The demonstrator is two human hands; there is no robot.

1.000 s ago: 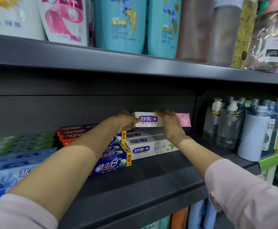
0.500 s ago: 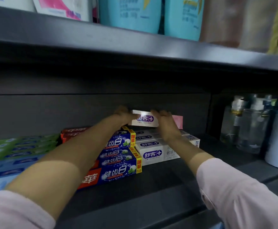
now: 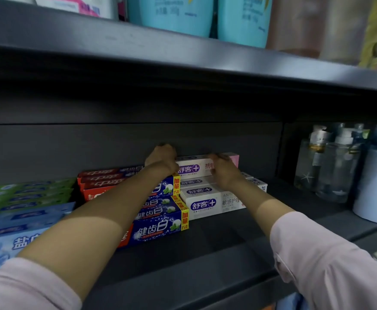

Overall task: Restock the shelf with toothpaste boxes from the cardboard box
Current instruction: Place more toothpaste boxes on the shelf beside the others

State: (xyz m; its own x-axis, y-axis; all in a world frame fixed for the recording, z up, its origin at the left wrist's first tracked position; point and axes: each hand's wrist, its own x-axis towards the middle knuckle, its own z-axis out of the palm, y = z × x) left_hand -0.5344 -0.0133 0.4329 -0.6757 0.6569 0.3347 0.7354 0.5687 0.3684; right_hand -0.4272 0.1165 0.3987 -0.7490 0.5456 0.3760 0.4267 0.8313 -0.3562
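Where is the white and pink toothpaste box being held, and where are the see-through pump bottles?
white and pink toothpaste box [image 3: 200, 167]: head view, on its front face between the hands.
see-through pump bottles [image 3: 330, 173]: head view, on a clear bottle's body.

"舒客+" on white toothpaste box [image 3: 207, 203]

The shelf [image 3: 205, 242] is dark and matt, like painted metal. The toothpaste boxes [image 3: 205, 202] are glossy printed cardboard. The bottles [image 3: 330, 171] at the right are clear, shiny plastic. The sleeves [image 3: 330, 265] are soft, matt pink cloth.
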